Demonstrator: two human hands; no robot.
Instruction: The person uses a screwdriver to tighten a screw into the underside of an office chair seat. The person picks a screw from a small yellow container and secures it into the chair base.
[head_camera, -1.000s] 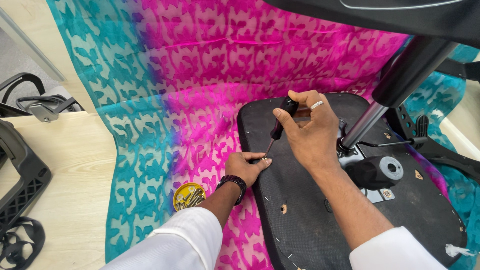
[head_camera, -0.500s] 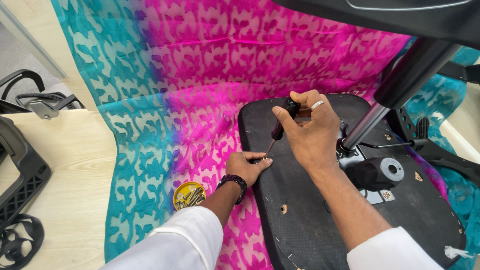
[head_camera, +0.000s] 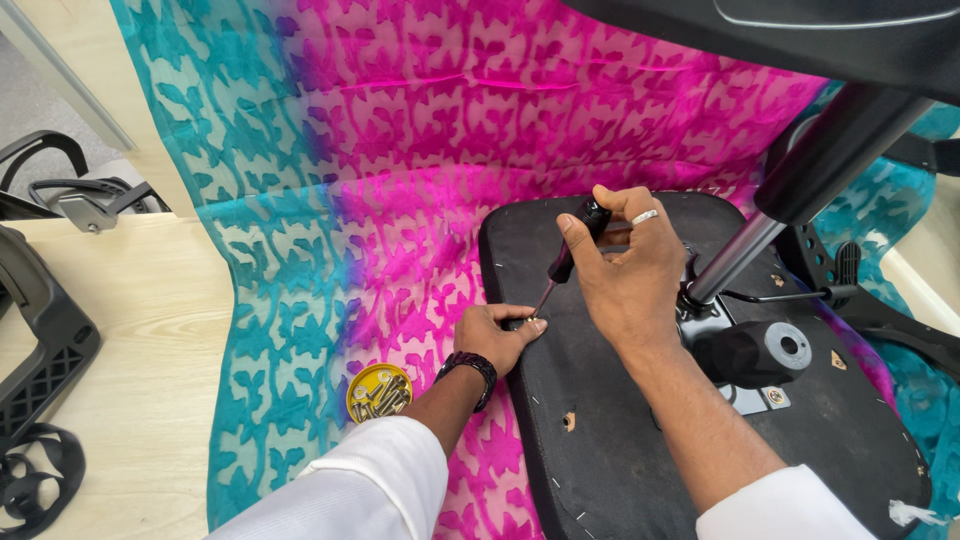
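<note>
Two hands on one fastener. Right hand (head_camera: 628, 262) is wrapped shut around the black-handled screwdriver (head_camera: 568, 256), thumb up along the handle. Shaft runs down and to the left, tilted, handle high and toward the gas-lift column (head_camera: 800, 190), tip low at the left edge of the seat underside (head_camera: 640, 440).

Left hand (head_camera: 497, 335) lies flat at that same edge, fingertips (head_camera: 530, 326) pinched around the tip where a small screw appears to sit; the screw itself is too small to make out clearly. The left hand is the nearer one to the fastener; the right is up the shaft, above and right of it.

Seat pan lies upside down on the pink and teal patterned cloth (head_camera: 400, 150). Yellow tin of screws (head_camera: 379, 392) sits on the cloth just beside the left wrist, apart from the seat. Black chair armrest (head_camera: 45, 350) is on the wooden floor (head_camera: 140, 330), far left.
</note>
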